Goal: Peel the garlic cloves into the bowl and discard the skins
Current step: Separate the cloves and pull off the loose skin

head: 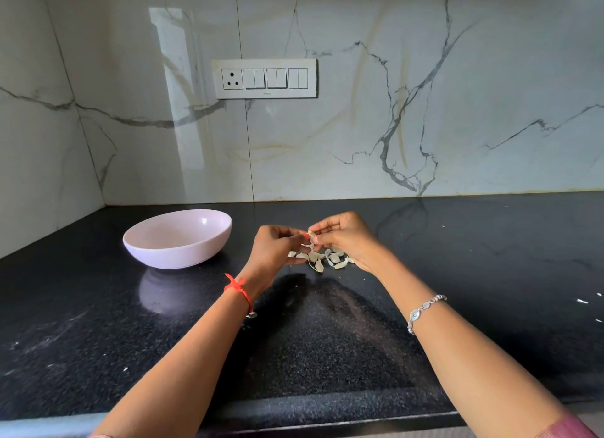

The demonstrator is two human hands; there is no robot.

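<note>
Pinching one garlic clove (310, 236) between them, left hand (276, 246) and right hand (346, 236) fingertips meet. The pink bowl (178, 238) looks empty.

A polished black speckled stone countertop (490, 274) ran the full width of the view, its rounded front edge at the bottom. Small white flecks lay scattered on it toward the right side and at the lower left. Behind it stood a glossy white marble-pattern tiled backsplash (425, 127) with dark grey veins and faint tan streaks, with vertical joints visible; a side wall of the same tile met it at the left corner. Mounted on the backsplash, left of centre, was a white rectangular plastic switch plate (264, 78) carrying one three-pin socket at its left end and three pairs of rocker switches.
</note>
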